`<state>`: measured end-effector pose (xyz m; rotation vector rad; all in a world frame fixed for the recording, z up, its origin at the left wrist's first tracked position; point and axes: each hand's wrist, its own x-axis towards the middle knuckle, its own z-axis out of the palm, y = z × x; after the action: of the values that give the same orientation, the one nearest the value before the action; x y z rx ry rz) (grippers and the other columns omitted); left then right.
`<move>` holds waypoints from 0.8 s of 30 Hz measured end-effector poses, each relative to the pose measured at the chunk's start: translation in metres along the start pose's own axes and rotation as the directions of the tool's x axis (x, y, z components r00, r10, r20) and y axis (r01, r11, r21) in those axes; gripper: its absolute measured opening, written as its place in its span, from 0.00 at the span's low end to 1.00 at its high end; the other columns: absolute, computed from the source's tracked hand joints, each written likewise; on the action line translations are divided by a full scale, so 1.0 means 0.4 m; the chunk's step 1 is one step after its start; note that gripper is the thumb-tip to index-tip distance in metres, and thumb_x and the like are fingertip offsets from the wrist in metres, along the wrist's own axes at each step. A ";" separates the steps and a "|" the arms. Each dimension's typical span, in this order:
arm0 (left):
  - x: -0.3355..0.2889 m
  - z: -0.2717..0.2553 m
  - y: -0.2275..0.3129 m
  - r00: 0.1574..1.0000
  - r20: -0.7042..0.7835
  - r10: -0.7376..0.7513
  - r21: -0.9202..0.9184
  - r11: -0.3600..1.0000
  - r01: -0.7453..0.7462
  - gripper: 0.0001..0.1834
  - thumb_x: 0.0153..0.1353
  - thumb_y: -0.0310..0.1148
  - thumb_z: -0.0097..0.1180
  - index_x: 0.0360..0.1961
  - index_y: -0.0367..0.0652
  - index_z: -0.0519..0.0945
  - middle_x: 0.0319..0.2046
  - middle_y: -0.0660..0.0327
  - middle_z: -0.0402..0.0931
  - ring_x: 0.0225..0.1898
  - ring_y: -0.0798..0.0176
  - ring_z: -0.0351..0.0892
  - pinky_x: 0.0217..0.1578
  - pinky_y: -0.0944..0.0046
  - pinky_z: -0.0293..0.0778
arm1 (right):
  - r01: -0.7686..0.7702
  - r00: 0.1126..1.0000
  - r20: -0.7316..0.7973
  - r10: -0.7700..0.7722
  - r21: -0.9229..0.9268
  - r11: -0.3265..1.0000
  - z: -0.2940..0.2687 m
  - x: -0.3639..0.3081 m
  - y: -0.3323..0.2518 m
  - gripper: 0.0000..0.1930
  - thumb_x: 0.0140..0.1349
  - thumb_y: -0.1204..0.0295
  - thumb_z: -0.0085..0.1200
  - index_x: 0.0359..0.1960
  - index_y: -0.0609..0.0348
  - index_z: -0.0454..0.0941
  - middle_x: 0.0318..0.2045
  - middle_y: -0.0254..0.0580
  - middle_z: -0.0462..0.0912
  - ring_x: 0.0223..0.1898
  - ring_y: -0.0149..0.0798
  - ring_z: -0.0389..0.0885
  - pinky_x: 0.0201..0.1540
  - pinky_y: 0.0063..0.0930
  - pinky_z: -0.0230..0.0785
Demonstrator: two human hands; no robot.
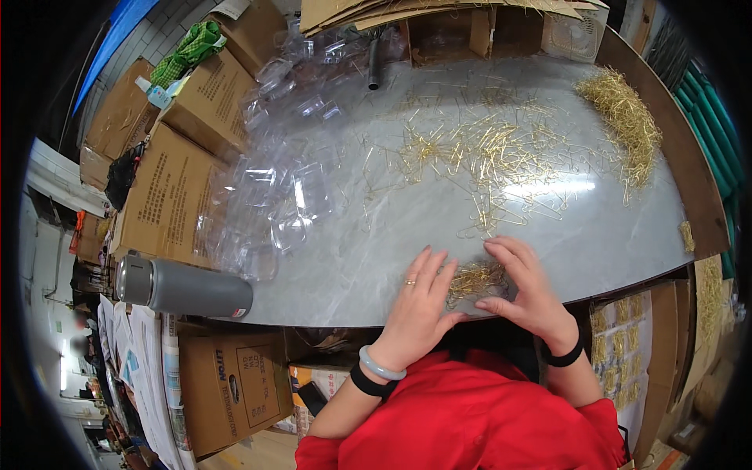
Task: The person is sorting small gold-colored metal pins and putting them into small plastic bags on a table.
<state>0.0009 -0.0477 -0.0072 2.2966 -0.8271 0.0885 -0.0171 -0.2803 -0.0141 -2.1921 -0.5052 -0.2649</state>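
Note:
A small bundle of thin gold wire hooks (pixel 476 282) lies at the table's near edge, between my two hands. My left hand (pixel 421 304) is on its left side, with the fingers stretched forward and the thumb pointing toward the bundle. On the other side my right hand (pixel 533 291) curves around the bundle, thumb and fingers spread apart. Neither hand is closed on the wires; whether the fingertips touch them I cannot tell. Farther off, a loose scatter of gold wire hooks (pixel 501 157) spreads over the grey table (pixel 376 270).
Clear plastic boxes (pixel 274 200) pile up at the left beside cardboard boxes (pixel 168 196). A grey bottle (pixel 196 288) lies at the near left edge. A dense gold wire heap (pixel 627 125) sits by the brown rim (pixel 697 188). Below right, a carton holds bundled wires (pixel 623 345).

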 end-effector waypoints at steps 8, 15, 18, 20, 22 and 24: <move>0.021 0.072 0.000 0.993 0.042 0.107 -0.032 0.994 -0.106 0.37 0.56 0.30 0.69 0.65 0.29 0.67 0.63 0.42 0.65 0.69 0.37 0.62 0.71 0.42 0.60 | -0.078 0.997 -0.025 0.074 -0.335 0.939 -0.002 -0.048 -0.032 0.34 0.53 0.71 0.70 0.63 0.59 0.73 0.58 0.47 0.78 0.61 0.52 0.73 0.64 0.47 0.65; 0.015 0.077 -0.018 0.995 0.004 0.103 -0.109 0.989 -0.102 0.34 0.57 0.31 0.69 0.63 0.32 0.71 0.61 0.43 0.68 0.68 0.37 0.65 0.69 0.42 0.62 | -0.025 0.999 -0.026 0.022 -0.123 0.992 0.026 -0.035 -0.015 0.23 0.58 0.80 0.62 0.57 0.60 0.77 0.56 0.45 0.80 0.56 0.52 0.76 0.57 0.43 0.70; 0.007 0.074 -0.015 0.992 0.009 0.124 -0.028 0.992 -0.124 0.33 0.57 0.30 0.69 0.63 0.32 0.71 0.60 0.44 0.69 0.66 0.37 0.67 0.68 0.39 0.62 | -0.171 0.968 -0.188 0.165 -0.015 0.985 0.028 -0.055 -0.042 0.24 0.62 0.84 0.56 0.61 0.63 0.73 0.62 0.53 0.75 0.61 0.56 0.74 0.63 0.42 0.67; 0.004 0.077 -0.011 0.994 -0.020 0.112 0.033 0.993 -0.111 0.32 0.57 0.30 0.69 0.62 0.33 0.73 0.58 0.46 0.70 0.64 0.38 0.69 0.68 0.37 0.62 | -0.204 0.957 -0.200 0.210 0.048 0.978 0.048 -0.072 -0.065 0.26 0.62 0.84 0.53 0.64 0.64 0.70 0.65 0.56 0.70 0.64 0.58 0.71 0.67 0.42 0.64; 0.006 0.088 -0.011 0.992 -0.021 0.127 0.039 0.991 -0.127 0.31 0.57 0.29 0.68 0.61 0.33 0.73 0.58 0.46 0.70 0.64 0.38 0.69 0.68 0.37 0.62 | -0.244 0.954 -0.141 0.263 0.138 0.960 0.068 -0.091 -0.079 0.33 0.61 0.85 0.49 0.71 0.68 0.60 0.71 0.60 0.61 0.74 0.59 0.60 0.74 0.43 0.54; 0.008 0.094 -0.009 0.989 -0.021 0.146 0.046 0.988 -0.145 0.31 0.57 0.29 0.68 0.61 0.33 0.73 0.57 0.46 0.70 0.64 0.38 0.68 0.68 0.37 0.62 | -0.194 0.967 -0.131 0.220 0.186 0.963 0.102 -0.069 -0.081 0.36 0.57 0.85 0.48 0.72 0.67 0.58 0.73 0.61 0.58 0.76 0.59 0.55 0.76 0.43 0.50</move>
<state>-0.0003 -0.0710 -0.0372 2.2693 -0.9889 0.2021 -0.0555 -0.2374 -0.0264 -2.0186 -0.2027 -0.2608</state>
